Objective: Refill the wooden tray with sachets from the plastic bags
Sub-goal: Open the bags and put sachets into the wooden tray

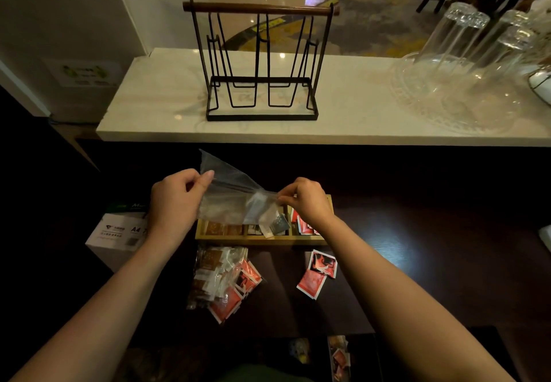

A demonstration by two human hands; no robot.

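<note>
Left hand (176, 199) and right hand (307, 199) pinch clear plastic bag (232, 199) stretched left-right, directly above wooden tray (262, 240) (mid compartment approx.).

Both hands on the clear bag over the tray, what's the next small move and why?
Probably tip the clear plastic bag lower on the right and shake. Left hand and right hand pinch its ends above the wooden tray, and a bluish sachet is already slipping out toward a middle compartment.

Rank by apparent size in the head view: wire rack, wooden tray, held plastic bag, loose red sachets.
1. wire rack
2. wooden tray, partly hidden
3. plastic bag, near the tray's size, so unsure
4. red sachets
</note>
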